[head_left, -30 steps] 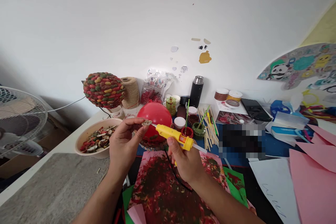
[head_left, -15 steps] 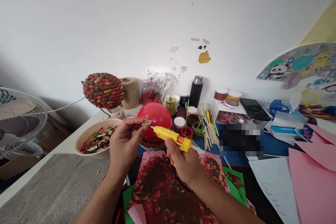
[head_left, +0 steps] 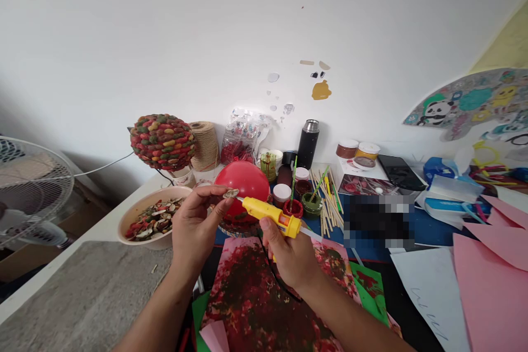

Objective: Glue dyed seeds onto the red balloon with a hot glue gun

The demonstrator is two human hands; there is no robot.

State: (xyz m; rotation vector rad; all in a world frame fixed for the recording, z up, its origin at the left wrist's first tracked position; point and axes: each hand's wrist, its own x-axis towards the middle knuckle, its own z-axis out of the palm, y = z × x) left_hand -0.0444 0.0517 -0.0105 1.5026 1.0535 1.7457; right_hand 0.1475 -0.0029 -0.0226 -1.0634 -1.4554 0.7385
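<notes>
My left hand pinches a small greyish nutshell between thumb and fingertips. Wrapped round the handle of a yellow hot glue gun is my right hand. The gun's nozzle points left and touches or nearly touches the shell; a glue stick juts from its rear. Just behind both hands is a red balloon, its lower part screened by the gun and left hand. Left of my left hand stands a beige bowl of painted shells. Paint-smeared pink paper lies below the hands.
A shell-covered ball and a twine spool stand at the back left, near a fan. Paint jars, wooden sticks and a black thermos are behind the gun. Pink sheets lie at right.
</notes>
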